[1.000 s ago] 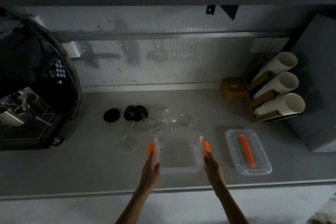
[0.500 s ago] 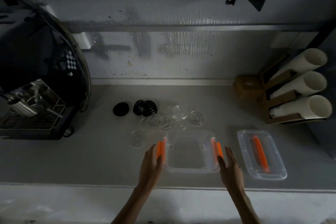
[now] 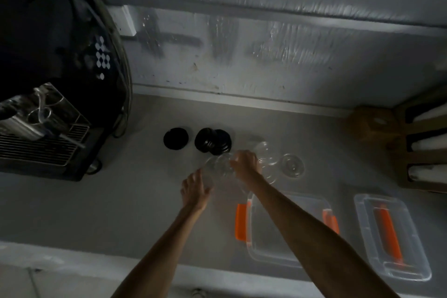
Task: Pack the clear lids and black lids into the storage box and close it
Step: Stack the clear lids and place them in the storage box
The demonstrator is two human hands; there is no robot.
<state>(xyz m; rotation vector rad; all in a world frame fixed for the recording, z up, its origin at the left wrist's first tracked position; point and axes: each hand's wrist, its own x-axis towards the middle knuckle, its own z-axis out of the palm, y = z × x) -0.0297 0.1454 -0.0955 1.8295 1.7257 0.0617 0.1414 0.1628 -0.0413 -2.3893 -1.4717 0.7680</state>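
On the grey counter [image 3: 121, 201], both of my hands are out over the pile of clear round plastic lids [image 3: 219, 164]. My right hand [image 3: 245, 163] is curled down onto the middle of that pile, fingers bent over the clear plastic; I can't tell from here whether it has actually closed on a lid or is only resting on top. My left hand [image 3: 194, 191] sits just beside it, nearer to me, fingers loosely spread and pointing at the near edge of the pile; a lid may lie under the fingertips, but the clear plastic is too faint to be sure. One more clear lid [image 3: 291, 166] lies flat by itself to the right of the pile, untouched. The black round lids [image 3: 212, 140] are behind the pile, toward the wall, stacked leaning, with a single black lid [image 3: 175, 138] lying just to their left. The clear rectangular storage box with orange side latches [image 3: 273, 244] stands open near the counter's front edge, partly under my right forearm, latches [image 3: 240, 221] flipped outward. I see nothing in its visible part. Its clear cover with the orange handle [image 3: 391, 237] lies apart on the counter to the right. A black coffee machine [image 3: 48, 68] fills the left side.
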